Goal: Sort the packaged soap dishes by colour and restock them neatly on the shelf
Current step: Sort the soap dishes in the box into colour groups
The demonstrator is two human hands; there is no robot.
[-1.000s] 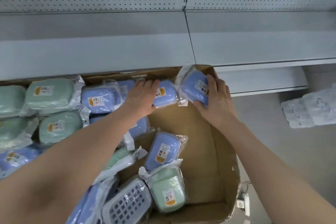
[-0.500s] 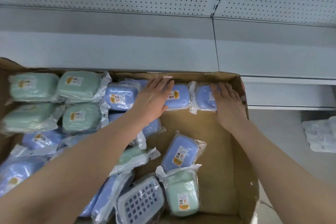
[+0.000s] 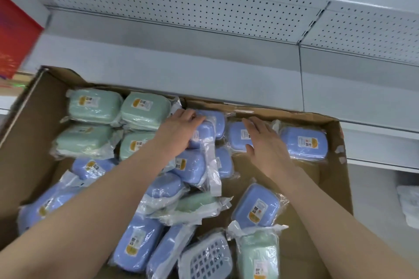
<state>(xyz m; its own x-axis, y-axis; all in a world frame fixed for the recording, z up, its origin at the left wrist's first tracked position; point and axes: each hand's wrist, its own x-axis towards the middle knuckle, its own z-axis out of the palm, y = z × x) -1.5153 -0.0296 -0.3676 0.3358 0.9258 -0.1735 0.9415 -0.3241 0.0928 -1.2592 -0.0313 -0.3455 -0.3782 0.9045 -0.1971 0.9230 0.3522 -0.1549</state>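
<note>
Head view: you're partway. Green soap dishes [image 3: 95,106] sit grouped far left in the box [image 3: 335,188], and blue ones [image 3: 303,142] run along its back wall. Mixed packets [image 3: 195,206] lie loose nearer you, and the shelf [image 3: 204,70] looks unstocked. Your left hand [image 3: 179,129] grips a blue dish [image 3: 204,133]; your right hand [image 3: 265,145] rests flat, fingers straight, on a second blue dish [image 3: 238,136].

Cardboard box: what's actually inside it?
The cardboard box holds plastic-wrapped soap dishes: green packs mostly far left, blue packs along the far wall and piled nearer, plus one grey slotted tray. The forearms cover more; whatever lies beneath the pile is hidden.
</note>
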